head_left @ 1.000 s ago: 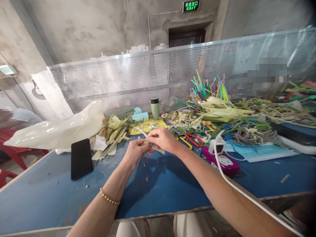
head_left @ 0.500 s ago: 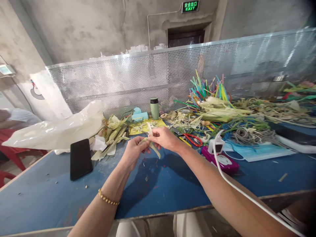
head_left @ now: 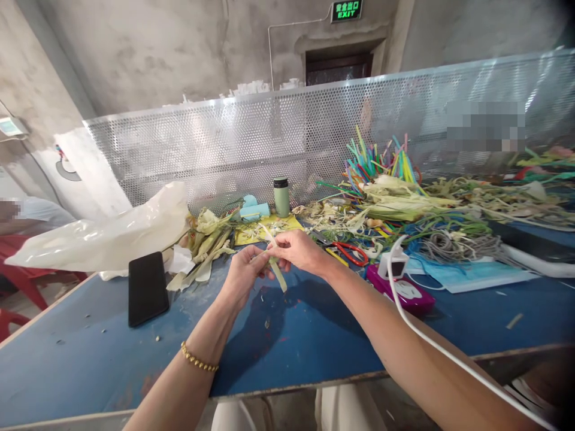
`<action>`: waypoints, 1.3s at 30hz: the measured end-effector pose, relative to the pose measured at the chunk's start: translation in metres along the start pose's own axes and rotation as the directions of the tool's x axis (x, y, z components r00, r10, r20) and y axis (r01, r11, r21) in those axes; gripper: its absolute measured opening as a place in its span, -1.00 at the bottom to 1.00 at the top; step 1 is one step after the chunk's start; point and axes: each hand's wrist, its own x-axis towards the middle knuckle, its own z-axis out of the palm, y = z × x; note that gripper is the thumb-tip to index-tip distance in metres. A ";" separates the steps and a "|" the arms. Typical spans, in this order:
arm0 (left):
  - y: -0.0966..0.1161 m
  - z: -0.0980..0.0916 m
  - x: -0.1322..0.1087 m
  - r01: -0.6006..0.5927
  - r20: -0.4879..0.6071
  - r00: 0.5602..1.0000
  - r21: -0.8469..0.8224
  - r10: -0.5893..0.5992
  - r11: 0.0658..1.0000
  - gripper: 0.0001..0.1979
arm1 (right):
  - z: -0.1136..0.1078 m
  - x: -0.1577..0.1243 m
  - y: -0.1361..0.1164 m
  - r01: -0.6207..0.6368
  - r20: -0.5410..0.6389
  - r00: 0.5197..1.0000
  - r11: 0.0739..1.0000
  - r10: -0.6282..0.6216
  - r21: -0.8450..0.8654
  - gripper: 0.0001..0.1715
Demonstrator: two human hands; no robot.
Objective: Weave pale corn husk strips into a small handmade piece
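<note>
**Over the tabletop [head_left: 323, 353]: pale strip [head_left: 279, 278] pinched**

On my head feed, left hand [head_left: 245, 274] and right hand [head_left: 300, 251] are close together, fingertips nearly meeting. Strip runs between them: one end pokes up past the right fingertips toward the yellow sheet [head_left: 294, 224], the other hangs below the fingers, tilted, clear of the tabletop. I read both hands as narrow, thumb and fingers closed on the strip; fingers overlap, so I can't tell exact contact spots. Red-handled scissors [head_left: 354, 254] lie just right of the right hand; black phone [head_left: 147, 288] is well left of the left hand.
</note>
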 end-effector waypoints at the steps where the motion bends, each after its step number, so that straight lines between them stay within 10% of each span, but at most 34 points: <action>1: 0.000 0.000 0.000 -0.001 0.006 1.000 0.000 0.001 1.000 -0.71 | -0.001 0.000 0.001 0.008 0.005 1.000 1.000 -0.008 -0.003 -0.87; 14: 0.006 -0.002 -0.003 0.069 0.220 0.970 0.143 -0.100 0.987 -0.65 | -0.003 -0.004 -0.004 0.027 0.057 0.998 0.983 -0.017 -0.179 -0.83; 25: -0.004 -0.003 0.004 -0.011 -0.030 1.000 -0.078 0.009 0.997 -0.67 | -0.008 -0.004 -0.012 -0.023 -0.189 0.981 0.941 -0.044 -0.339 -0.68; 39: 0.001 -0.009 0.005 0.150 0.097 0.988 -0.366 -0.123 0.919 -0.82 | 0.006 -0.002 0.003 -0.117 0.011 0.993 0.988 0.117 0.100 -0.83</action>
